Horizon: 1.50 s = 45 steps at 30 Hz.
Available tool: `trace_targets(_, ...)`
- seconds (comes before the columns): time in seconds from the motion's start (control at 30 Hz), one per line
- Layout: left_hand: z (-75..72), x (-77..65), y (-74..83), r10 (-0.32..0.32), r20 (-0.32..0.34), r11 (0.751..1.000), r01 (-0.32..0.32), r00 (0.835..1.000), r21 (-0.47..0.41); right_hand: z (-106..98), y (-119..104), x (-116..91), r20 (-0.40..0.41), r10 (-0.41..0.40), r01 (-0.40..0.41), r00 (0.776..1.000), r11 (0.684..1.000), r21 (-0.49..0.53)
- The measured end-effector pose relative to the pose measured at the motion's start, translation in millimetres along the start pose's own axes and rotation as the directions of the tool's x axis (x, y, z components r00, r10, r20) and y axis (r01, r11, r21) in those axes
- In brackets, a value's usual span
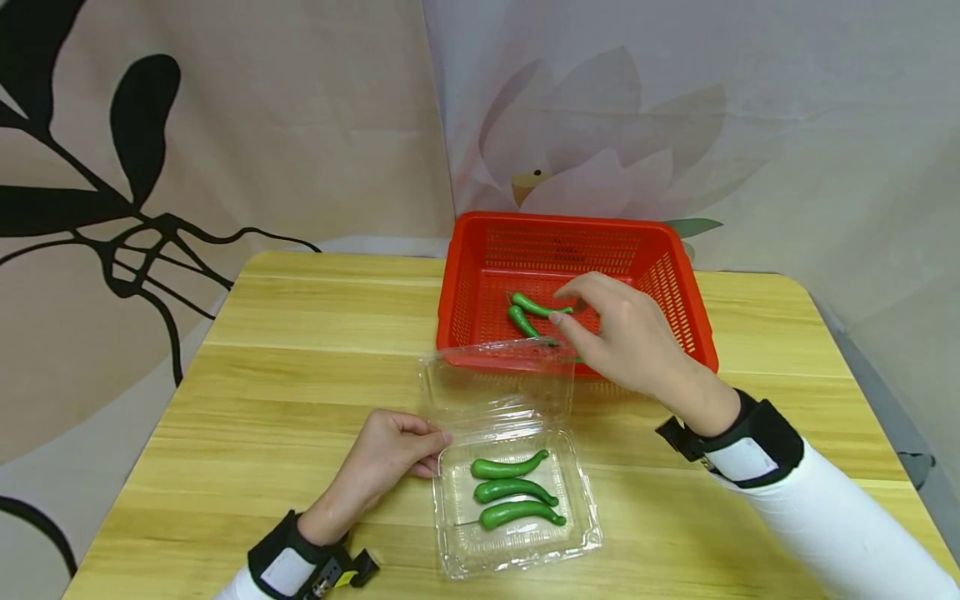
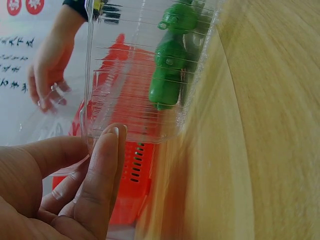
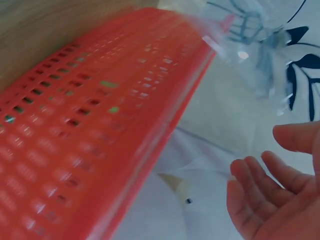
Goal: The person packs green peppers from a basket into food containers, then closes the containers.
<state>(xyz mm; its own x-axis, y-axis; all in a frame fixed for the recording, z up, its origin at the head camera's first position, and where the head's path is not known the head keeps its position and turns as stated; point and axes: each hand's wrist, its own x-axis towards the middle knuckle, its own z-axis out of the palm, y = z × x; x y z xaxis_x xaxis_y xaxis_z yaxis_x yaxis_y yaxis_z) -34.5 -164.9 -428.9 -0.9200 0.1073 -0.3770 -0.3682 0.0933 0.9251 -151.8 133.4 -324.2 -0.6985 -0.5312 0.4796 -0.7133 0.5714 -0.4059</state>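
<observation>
Over red basket [image 1: 577,248], right grip [image 1: 626,333] parted; left grip [image 1: 392,450] pinches clear container [image 1: 517,546].

On the counter [image 1: 300,358] the box [image 1: 516,546] lies in front, near the middle, with the basket [image 1: 573,221] behind it and a little to the right. Three peppers [image 1: 516,490] lie in the box, lengthwise left to right, one behind another. The lid [image 1: 487,396] extends from the box's rear edge and overlaps the basket's front wall in the head view; whether they touch cannot be told. At least two more peppers [image 1: 534,307] lie in the basket, left of the right hand [image 1: 618,333], which is over it. The left hand [image 1: 401,450] is at the box's left edge, near its rear corner. The backdrop [image 1: 337,125] hangs behind the counter.
</observation>
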Motion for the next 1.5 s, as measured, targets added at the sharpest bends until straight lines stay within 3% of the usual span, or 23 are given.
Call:
trace_targets(0.17,0.6,0.5,0.0,-0.008,-0.005,1.000,0.008,1.000,0.005,0,16,5,0.115,0.180,-0.177,0.977,0.983,-0.037)
trace_targets(0.3,1.5,0.7,0.6,-0.005,-0.003,1.000,0.005,1.000,0.008,1,29,10,0.241,0.313,-0.299,0.919,0.950,-0.093)
trace_targets(0.4,1.7,0.9,1.1,-0.005,-0.004,1.000,0.005,1.000,0.010,5,37,14,0.321,0.371,-0.344,0.871,0.929,-0.139)
trace_targets(0.73,0.4,1.3,0.9,0.010,-0.008,1.000,-0.009,1.000,0.015,24,59,19,0.509,0.451,-0.401,0.733,0.891,-0.212)
trace_targets(1.07,0.5,0.6,0.6,0.009,-0.001,1.000,-0.009,1.000,0.001,43,71,18,0.639,0.453,-0.388,0.622,0.887,-0.252)
trace_targets(1.2,0.7,0.0,0.6,0.009,-0.002,1.000,-0.009,1.000,0.004,46,73,19,0.679,0.439,-0.389,0.588,0.890,-0.239)
trace_targets(1.5,1.8,0.3,0.2,-0.005,-0.007,1.000,0.006,1.000,0.007,50,75,18,0.702,0.422,-0.350,0.573,0.901,-0.257)
